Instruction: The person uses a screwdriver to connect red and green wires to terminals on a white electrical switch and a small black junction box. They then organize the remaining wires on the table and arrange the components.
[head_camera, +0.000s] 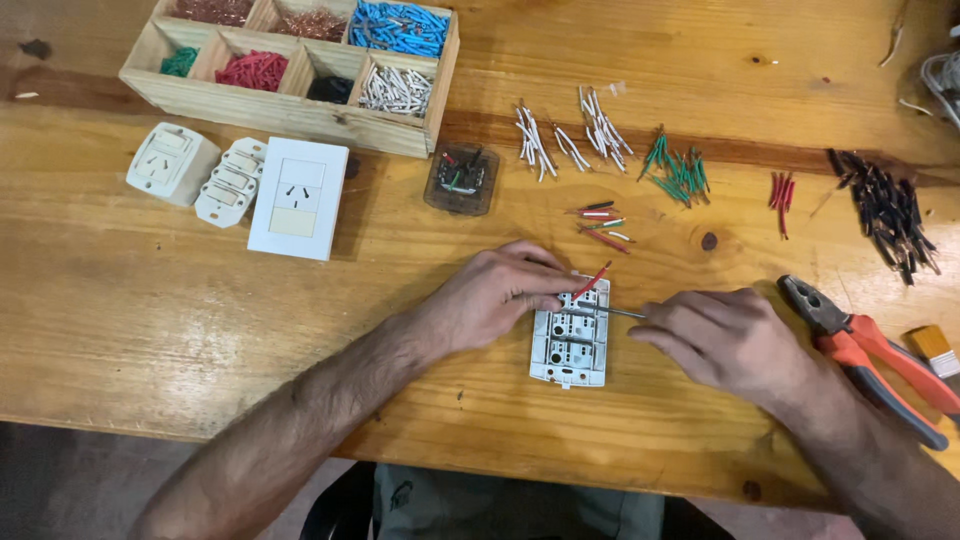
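Nearest, right hand (725, 340) closed around a thin screwdriver (615, 312), shaft running leftward into the white socket back (571, 335); left hand (495, 292) just left of it, fingertips pinching a red wire (592, 281) at the socket's top edge, wire slanting up and right; socket long axis toward and away, lying between both hands on the table (150, 330); pliers (865, 350) right; wooden tray (290, 110) far left.

surface: knotty pine table (150, 330) | finish: glossy, warm light | floor: dim grey below
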